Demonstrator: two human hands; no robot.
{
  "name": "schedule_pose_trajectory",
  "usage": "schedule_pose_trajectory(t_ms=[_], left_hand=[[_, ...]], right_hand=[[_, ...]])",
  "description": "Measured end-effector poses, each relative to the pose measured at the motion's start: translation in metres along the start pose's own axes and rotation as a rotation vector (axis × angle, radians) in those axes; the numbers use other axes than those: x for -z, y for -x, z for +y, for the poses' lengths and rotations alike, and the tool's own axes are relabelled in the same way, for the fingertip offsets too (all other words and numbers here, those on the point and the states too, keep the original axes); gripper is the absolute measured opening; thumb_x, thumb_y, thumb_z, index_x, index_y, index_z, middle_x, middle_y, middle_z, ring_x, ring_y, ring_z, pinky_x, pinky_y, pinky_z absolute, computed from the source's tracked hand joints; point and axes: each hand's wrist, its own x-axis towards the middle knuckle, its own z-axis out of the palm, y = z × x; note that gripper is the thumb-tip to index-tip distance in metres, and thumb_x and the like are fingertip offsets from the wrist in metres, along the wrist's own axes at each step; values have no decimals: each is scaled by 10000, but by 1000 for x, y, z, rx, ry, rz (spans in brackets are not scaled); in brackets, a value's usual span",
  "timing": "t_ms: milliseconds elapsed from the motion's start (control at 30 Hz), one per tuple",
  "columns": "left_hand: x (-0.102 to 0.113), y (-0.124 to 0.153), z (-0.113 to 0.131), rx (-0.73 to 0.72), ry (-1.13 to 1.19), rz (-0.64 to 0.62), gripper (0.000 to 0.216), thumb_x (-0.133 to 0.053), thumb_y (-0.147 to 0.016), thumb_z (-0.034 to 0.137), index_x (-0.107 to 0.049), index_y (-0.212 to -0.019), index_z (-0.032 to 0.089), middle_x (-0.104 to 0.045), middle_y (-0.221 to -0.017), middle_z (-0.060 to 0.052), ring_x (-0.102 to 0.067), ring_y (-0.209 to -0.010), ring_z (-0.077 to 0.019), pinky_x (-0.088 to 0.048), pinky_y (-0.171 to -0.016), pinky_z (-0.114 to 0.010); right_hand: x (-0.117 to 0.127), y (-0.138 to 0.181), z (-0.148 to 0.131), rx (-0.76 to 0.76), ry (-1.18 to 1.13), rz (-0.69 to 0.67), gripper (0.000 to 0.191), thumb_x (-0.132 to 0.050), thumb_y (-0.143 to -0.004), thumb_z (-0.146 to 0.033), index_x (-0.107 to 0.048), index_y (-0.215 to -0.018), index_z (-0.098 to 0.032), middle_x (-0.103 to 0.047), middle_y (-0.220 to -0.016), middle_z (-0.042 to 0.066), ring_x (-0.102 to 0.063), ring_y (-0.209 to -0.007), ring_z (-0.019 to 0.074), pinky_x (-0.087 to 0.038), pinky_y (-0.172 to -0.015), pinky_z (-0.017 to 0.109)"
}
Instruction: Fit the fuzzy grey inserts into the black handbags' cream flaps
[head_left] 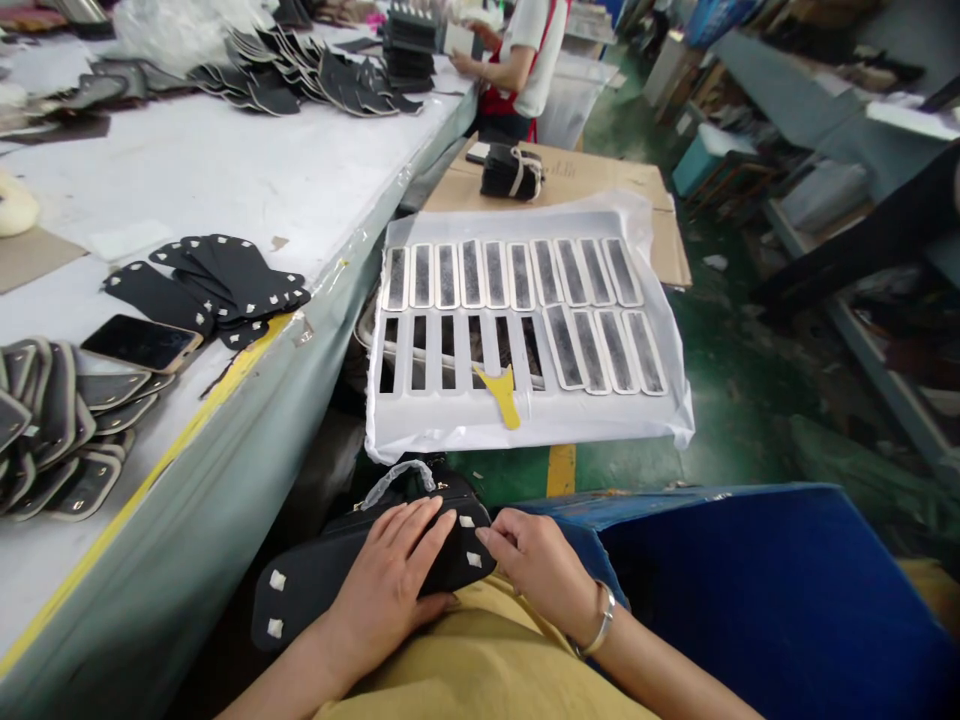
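Pressure from the left hand (391, 578), fingers slightly spread, should steady the rounded black leather-like panel (315, 572), lower centre, while the right hand (550, 568), curled, pinch unclear, works its edge.

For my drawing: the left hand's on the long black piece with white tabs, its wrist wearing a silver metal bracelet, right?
No: the head view shows the silver metal bracelet on the right wrist; the left hand is on the long black piece.
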Motion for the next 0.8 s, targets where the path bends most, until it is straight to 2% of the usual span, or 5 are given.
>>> schedule_pose_trajectory(t_ms=[167, 300, 533, 633, 800], left_hand=[[-1, -9, 4, -12, 38, -40, 718, -646, -754, 434, -344, -1378, 246, -461, -1292, -136, -444, -1157, -301, -402, -947, -472], [2, -10, 5, -63, -23, -71, 632, -666, -751, 377, -413, -1329, 341, -422, -1275, -131, -448, -1121, -314, -414, -910, -506], [3, -13, 10, -69, -35, -66, 511, -644, -770, 349, -508, -1260, 297, -392, -1274, -137, -422, -1136, -314, -405, -926, -492], [3, -13, 10, -75, -40, -62, 499, -639, -769, 335, -515, -1251, 293, -375, -1277, -135, -419, -1136, -312, -404, -927, -492], [3, -11, 11, -64, -32, -66, 521, -649, -753, 314, -509, -1255, 296, -371, -1273, -123, -412, -1146, -305, -394, -942, -490]], right_hand=[[0, -1, -1, 41, 86, 5, 318, -463, -847, -373, -520, -596, -187, -566, -565, -2, -462, -515, 101, -240, -501, 239], [2, -6, 7, 71, 122, 30, 311, -514, -808, -380, -491, -565, -187, -545, -551, 2, -447, -513, 101, -238, -497, 241], [13, -4, 52, -174, -450, -106, 347, -400, -847, -480, -445, -657, -194, -439, -483, -66, -389, -358, 65, -287, -370, 191], [8, 6, 57, -116, -493, -94, 314, -466, -822, -464, -466, -686, -182, -478, -521, -58, -429, -399, 63, -329, -396, 182], [-8, 13, 44, 46, -453, -97, 241, -525, -799, -406, -518, -748, -171, -516, -609, -35, -474, -501, 74, -359, -466, 192]])
